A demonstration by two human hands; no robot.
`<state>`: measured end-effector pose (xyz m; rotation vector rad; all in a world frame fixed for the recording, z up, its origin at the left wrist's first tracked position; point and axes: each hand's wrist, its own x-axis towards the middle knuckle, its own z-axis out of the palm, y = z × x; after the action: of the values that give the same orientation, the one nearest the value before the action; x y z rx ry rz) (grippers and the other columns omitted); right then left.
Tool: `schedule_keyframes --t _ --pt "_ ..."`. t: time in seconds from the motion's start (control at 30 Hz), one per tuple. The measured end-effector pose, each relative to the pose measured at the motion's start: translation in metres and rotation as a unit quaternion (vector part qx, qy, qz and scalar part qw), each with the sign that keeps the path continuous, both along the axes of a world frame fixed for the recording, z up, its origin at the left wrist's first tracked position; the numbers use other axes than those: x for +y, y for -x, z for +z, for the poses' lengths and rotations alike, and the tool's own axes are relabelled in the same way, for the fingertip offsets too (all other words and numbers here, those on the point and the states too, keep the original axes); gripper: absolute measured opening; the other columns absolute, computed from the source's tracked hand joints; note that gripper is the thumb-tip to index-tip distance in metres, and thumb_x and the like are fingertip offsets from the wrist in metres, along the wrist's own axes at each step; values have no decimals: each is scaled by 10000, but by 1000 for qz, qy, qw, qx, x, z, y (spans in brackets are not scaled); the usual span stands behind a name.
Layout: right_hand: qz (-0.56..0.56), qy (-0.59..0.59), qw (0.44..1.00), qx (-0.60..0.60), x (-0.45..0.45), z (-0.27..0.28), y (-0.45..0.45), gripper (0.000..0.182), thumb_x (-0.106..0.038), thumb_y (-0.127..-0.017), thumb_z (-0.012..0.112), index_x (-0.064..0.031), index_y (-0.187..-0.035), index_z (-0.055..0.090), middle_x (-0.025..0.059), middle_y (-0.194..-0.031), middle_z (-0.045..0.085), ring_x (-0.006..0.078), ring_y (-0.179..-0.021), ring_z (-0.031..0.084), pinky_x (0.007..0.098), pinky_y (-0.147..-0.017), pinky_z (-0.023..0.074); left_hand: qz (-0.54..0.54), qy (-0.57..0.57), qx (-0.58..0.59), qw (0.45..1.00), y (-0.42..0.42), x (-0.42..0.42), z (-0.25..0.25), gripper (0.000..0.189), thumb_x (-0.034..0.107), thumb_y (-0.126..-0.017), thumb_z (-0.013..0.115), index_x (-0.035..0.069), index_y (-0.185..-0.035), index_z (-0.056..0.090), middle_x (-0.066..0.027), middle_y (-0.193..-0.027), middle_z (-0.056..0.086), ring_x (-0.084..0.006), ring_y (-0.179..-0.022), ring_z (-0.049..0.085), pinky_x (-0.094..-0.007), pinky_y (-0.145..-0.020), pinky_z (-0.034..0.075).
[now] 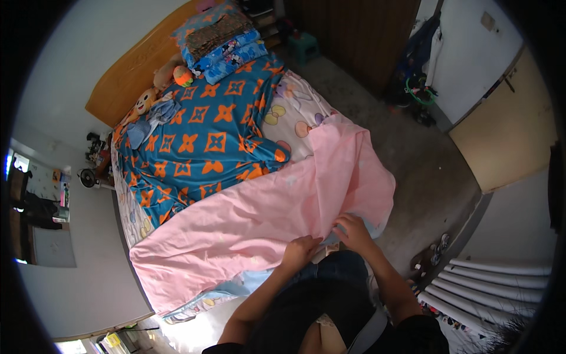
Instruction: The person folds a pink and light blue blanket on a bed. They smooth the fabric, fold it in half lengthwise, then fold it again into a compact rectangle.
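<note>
A pink cloth cover with a light blue underside [247, 212] lies bunched across the near end of the bed. My left hand [301, 251] grips its near edge. Just to the right, my right hand [351, 230] is at the same edge with fingers bent; whether they pinch the cloth is unclear. Beyond the pink cover a teal and orange patterned blanket [199, 115] is spread over a flower-print sheet [287, 115]. Folded blue cartoon-print bedding [234, 57] and a pillow [181, 33] are at the head end.
Plush toys, among them a monkey [143, 101], and denim clothing [163, 110] lie by the wooden headboard [132, 62]. A green stool [304, 46] stands beyond the bed. Shoes [440, 250] and a white radiator [486, 287] are at the right, a small fan [87, 178] at the left.
</note>
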<state>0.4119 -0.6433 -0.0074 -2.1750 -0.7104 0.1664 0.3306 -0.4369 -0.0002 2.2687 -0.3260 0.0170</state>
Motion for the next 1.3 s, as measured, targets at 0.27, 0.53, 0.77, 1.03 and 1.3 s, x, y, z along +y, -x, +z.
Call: schedule_keyframes --t 0.27,0.53,0.77,1.03,1.3 --pt "88 112 982 -126 23 -7 -45 114 -112 -758 602 -103 -858 657 41 -941 595 259 -975 541 400 -816 413 -5 13 -34 999 1 1 3 196 50 -782 625 52 -969 680 -127 -685 552 -313 -630 580 -402 -577 470" --pt "266 301 894 -200 65 -60 -81 149 -172 -780 544 -145 -782 691 6 -950 612 223 -991 543 435 -799 407 -1 17 -32 999 10 3 -3 180 82 -784 631 53 -957 671 -132 -781 614 -327 -710 608 -411 -634 494" --pt "274 290 889 -225 59 -49 -122 73 -139 -721 600 -141 -735 672 -6 -871 638 184 -963 562 394 -805 419 62 20 5 998 7 4 4 169 73 -801 617 50 -958 672 -133 -824 634 -338 -755 617 -407 -668 497" --pt "49 131 967 -212 -33 3 -93 72 -80 -721 605 -84 -785 639 84 -821 599 268 -872 576 413 -821 408 111 61 72 989 -27 9 13 166 86 -835 597 36 -974 672 -150 -878 640 -347 -804 614 -393 -706 491" --pt "-67 171 971 -153 -58 -39 14 146 -69 -711 598 -95 -843 655 73 -838 606 255 -895 589 401 -820 388 69 49 -85 993 -48 3 1 159 137 -843 614 7 -910 677 -153 -836 636 -294 -752 626 -379 -659 491"
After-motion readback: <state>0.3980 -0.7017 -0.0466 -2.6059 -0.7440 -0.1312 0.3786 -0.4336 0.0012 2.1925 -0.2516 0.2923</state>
